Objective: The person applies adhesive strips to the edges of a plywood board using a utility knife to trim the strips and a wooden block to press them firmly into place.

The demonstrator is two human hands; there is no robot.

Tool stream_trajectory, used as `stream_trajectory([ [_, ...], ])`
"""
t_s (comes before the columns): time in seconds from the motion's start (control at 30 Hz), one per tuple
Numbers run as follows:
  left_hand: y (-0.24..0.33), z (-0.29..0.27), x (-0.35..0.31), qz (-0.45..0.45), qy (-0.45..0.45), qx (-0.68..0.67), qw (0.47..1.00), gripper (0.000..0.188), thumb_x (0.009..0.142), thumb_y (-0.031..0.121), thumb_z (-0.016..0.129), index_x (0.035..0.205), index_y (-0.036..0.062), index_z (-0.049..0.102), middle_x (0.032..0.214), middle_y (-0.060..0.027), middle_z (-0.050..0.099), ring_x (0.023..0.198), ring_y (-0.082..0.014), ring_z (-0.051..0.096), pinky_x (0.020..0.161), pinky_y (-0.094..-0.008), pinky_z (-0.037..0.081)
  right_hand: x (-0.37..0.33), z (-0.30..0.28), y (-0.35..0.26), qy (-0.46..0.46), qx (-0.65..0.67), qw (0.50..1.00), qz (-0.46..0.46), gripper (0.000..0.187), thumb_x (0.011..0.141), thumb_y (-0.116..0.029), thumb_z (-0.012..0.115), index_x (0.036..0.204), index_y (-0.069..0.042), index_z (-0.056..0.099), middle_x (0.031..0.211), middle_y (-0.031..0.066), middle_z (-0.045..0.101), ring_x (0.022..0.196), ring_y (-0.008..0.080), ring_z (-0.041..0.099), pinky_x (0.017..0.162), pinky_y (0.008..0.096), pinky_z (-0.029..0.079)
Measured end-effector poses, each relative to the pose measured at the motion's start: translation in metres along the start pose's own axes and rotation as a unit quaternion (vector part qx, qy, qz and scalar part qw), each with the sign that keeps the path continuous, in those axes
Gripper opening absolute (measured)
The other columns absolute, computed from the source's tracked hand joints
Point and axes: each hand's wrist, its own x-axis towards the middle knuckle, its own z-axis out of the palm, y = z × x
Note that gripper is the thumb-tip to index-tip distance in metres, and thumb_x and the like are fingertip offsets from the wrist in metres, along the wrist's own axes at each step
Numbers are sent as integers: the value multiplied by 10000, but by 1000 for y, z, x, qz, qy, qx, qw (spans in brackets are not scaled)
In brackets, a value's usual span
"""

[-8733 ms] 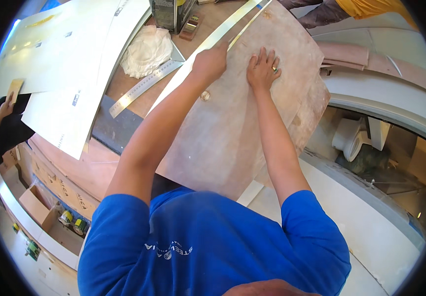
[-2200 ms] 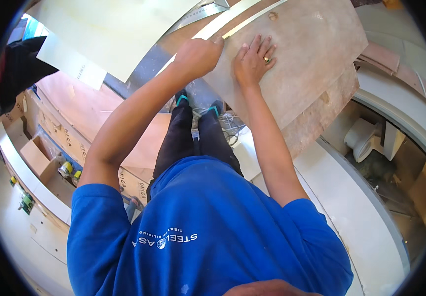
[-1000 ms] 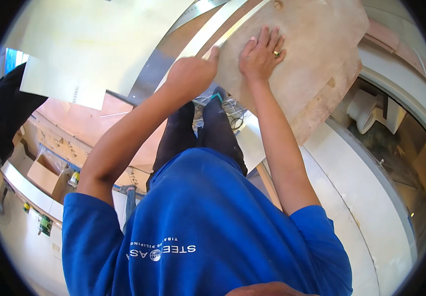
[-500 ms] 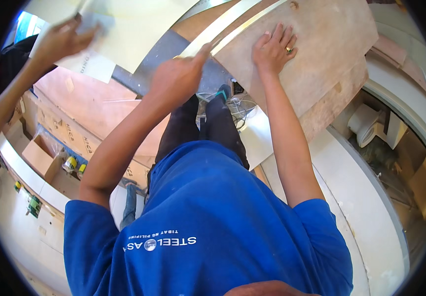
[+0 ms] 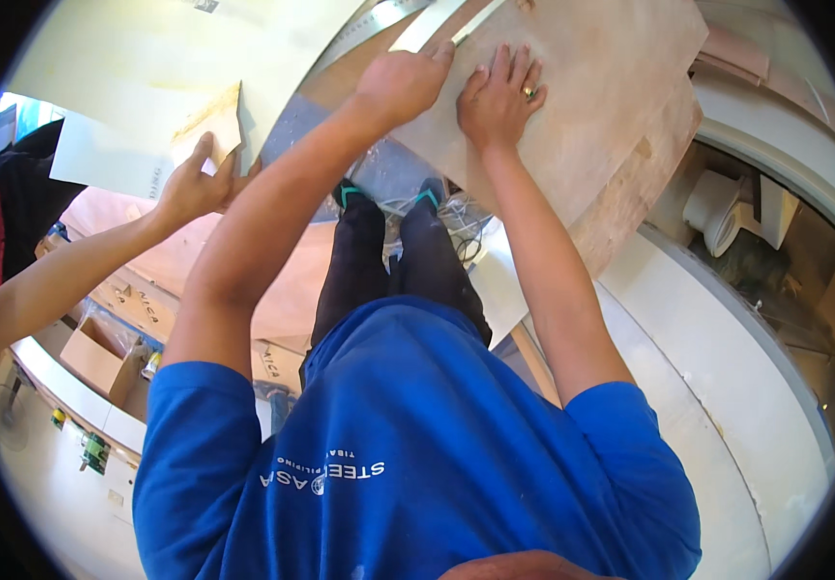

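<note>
My left hand [image 5: 403,85] is closed, thumb and forefinger forward, beside the edge of a brown wooden board [image 5: 591,92]. What it grips, if anything, is hidden by the fingers. A narrow pale strip [image 5: 480,17] runs along the board's edge just past its fingertips, and a wider white strip [image 5: 429,23] lies next to that. My right hand [image 5: 499,108], with a ring on one finger, rests flat on the board with fingers stretched out. On the left, another person's hand [image 5: 195,184] holds a small cream piece [image 5: 212,118] with a rough tan edge over a large cream sheet [image 5: 127,58].
A metal ruler [image 5: 371,27] lies beyond my left hand. Cables [image 5: 461,217] lie on the floor near my feet. An open cardboard box [image 5: 98,358] stands at the left; a white toilet bowl [image 5: 722,213] is at the right beyond a pale curved panel [image 5: 707,329].
My left hand has moved forward and right along the board's edge. My right hand stays flat on the board. The other person's blurred hand has come down and now holds the cream piece.
</note>
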Motion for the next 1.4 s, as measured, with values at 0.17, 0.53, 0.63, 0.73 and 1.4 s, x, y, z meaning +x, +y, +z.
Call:
stream_trajectory([
  [0.17, 2, 3, -29, 0, -22, 23, 999, 574, 912, 113, 551, 1473, 35, 455, 805, -210, 728, 741, -397, 725, 619, -529, 554, -4, 7, 4, 26, -25, 999, -6, 580, 1013, -346, 468, 1515, -57, 474, 1621, 219, 374, 1514, 454, 283, 1188, 671, 183],
  [0.53, 1, -55, -241, -166, -165, -8, 972, 523, 947, 141, 556, 1468, 118, 511, 686, -183, 679, 626, -393, 671, 568, -520, 501, -2, 12, 9, 40, -23, 999, -10, 584, 1016, -347, 454, 1534, -77, 453, 1641, 211, 344, 1528, 462, 256, 1185, 685, 163],
  [0.63, 16, -62, -197, -149, -45, -48, 987, 518, 950, 129, 558, 1465, 113, 513, 723, -170, 692, 635, -388, 672, 583, -522, 509, -1, 6, 8, -5, -1, 1000, 10, 582, 1018, -334, 459, 1541, -79, 453, 1673, 207, 292, 1547, 461, 213, 1210, 679, 117],
  [0.73, 10, -27, -119, -129, 19, -52, 990, 508, 988, 177, 523, 1494, 160, 481, 794, -186, 705, 698, -403, 685, 618, -531, 524, -1, 5, 4, -7, -6, 1000, 7, 582, 1026, -331, 440, 1549, -76, 439, 1677, 204, 284, 1558, 451, 192, 1216, 669, 106],
  [1.4, 14, -27, -148, -75, -130, 6, 989, 567, 914, 85, 546, 1474, 51, 464, 765, -190, 716, 701, -394, 710, 598, -516, 543, -3, 12, 8, 28, -20, 999, -8, 584, 1020, -356, 437, 1535, -82, 455, 1651, 208, 330, 1530, 452, 255, 1200, 658, 148],
])
